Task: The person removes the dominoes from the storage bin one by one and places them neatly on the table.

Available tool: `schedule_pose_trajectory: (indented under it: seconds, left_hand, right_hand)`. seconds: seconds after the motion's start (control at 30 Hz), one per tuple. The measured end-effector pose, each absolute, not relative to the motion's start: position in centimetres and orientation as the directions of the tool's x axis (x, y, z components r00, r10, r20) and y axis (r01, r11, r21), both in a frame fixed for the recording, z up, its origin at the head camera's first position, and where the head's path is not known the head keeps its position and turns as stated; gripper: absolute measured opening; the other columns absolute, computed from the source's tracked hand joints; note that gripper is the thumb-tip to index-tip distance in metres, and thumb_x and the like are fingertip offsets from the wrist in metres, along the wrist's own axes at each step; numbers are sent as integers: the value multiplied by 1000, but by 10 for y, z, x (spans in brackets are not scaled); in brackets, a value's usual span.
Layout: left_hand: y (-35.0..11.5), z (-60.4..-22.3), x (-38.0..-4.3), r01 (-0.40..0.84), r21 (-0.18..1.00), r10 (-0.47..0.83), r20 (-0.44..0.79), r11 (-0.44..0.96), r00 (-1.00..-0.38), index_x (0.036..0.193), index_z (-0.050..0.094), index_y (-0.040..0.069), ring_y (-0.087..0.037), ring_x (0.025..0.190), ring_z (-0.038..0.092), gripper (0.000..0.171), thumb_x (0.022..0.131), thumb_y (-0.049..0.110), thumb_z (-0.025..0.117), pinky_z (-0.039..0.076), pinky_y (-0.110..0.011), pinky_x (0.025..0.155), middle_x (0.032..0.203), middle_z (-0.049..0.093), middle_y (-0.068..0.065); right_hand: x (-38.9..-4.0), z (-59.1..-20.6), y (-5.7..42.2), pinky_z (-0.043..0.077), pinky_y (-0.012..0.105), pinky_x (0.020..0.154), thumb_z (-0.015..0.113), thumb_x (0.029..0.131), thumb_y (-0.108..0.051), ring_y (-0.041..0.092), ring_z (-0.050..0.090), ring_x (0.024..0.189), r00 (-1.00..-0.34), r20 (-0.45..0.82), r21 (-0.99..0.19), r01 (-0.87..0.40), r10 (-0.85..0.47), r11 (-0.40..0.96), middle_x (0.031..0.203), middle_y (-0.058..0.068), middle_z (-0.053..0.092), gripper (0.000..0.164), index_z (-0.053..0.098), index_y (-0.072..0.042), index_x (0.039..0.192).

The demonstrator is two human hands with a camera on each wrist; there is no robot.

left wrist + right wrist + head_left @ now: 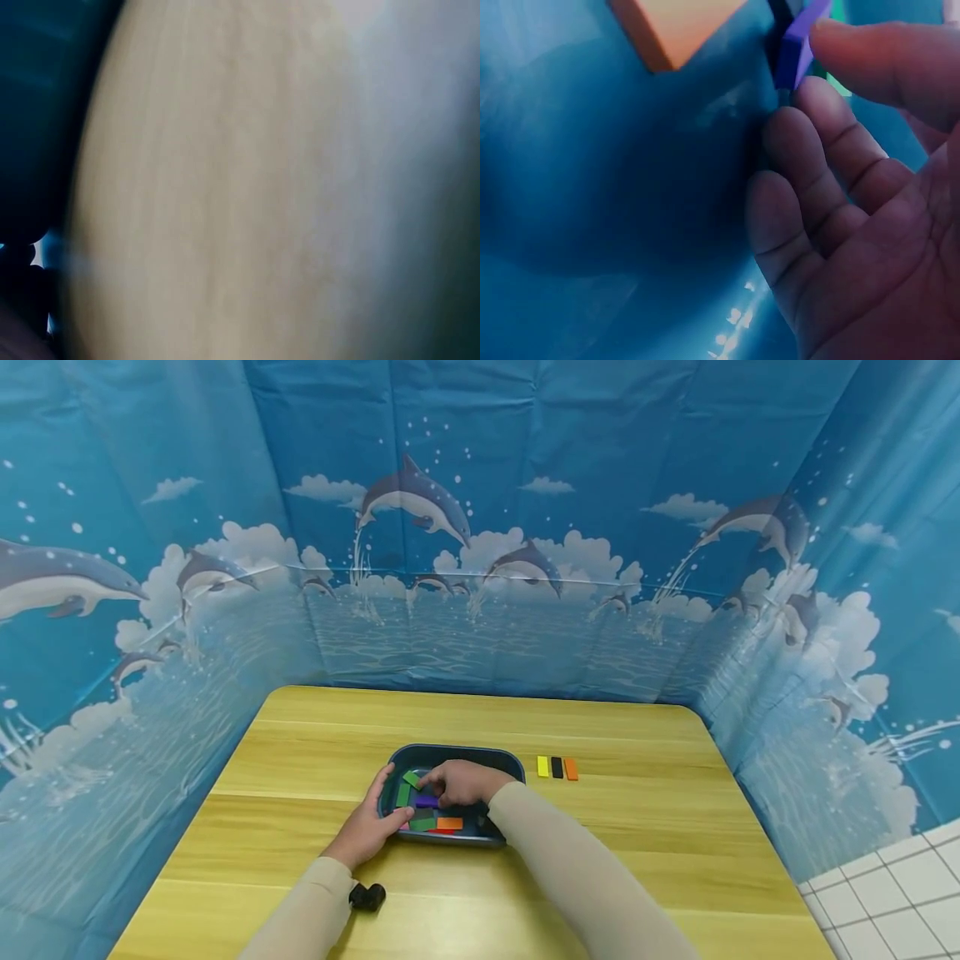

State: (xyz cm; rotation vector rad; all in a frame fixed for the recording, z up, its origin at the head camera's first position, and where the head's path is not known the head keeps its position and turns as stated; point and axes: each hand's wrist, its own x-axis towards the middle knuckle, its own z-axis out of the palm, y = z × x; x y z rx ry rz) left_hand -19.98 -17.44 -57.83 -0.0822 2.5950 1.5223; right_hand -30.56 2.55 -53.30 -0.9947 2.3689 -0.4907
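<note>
Blue dolphin-print curtains (pixel 570 635) border the yellow wood-grain table (pixel 637 827), whose surface surrounds a dark-blue rectangular tray (pixel 459 747), lower centre of the frame. Flat yellow, black and orange blocks (pixel 557 767) lie right of it. The left hand (pixel 363 827), thumb spread, rests on its left side; the right hand (pixel 461 782), some fingers bent, thumbs a flat purple block (pixel 425 802) inside, grip unclear.

Curtained-off workspace, dolphin-print sheets (pixel 480 627), white tiles (pixel 877 897)

Two hands (pixel 366 828) (pixel 467 782), one table (pixel 637 793), one bin (pixel 504 762), three blocks (pixel 557 767) outside, at least six inside
</note>
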Motion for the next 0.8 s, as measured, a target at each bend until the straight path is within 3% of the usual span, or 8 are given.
schedule_pose_trajectory:
  seconds: [0.2, 0.6, 0.8]
  left_hand:
    - [-175, -581, -201, -107, 866, 25, -137, 489, -990, 141, 12, 54, -41, 129, 39, 78, 82, 51, 63, 31, -65, 97, 147, 34, -11]
    - [-174, -580, -201, -105, 863, 21, -133, 494, -991, 140, 13, 55, -44, 131, 35, 76, 83, 50, 63, 29, -66, 98, 150, 29, -11]
    - [-174, -580, -201, -107, 862, 18, -133, 495, -991, 140, 13, 54, -42, 130, 37, 77, 82, 51, 63, 30, -65, 99, 149, 31, -11]
  right_hand:
    - [-305, -545, 23, 40, 22, 56, 67, 82, -7, 10, 46, 60, -585, -317, -520, -552, -747, 652, 71, -5, 53, 46, 61, -31, 121]
    - [-306, -551, 22, 41, 23, 57, 71, 80, -11, 11, 49, 57, -617, -329, -561, -481, -715, 674, 63, -4, 51, 42, 63, -30, 116]
    - [-306, -551, 23, 42, 23, 60, 74, 78, -19, 10, 50, 63, -629, -338, -556, -467, -700, 688, 70, -5, 55, 38, 62, -27, 112]
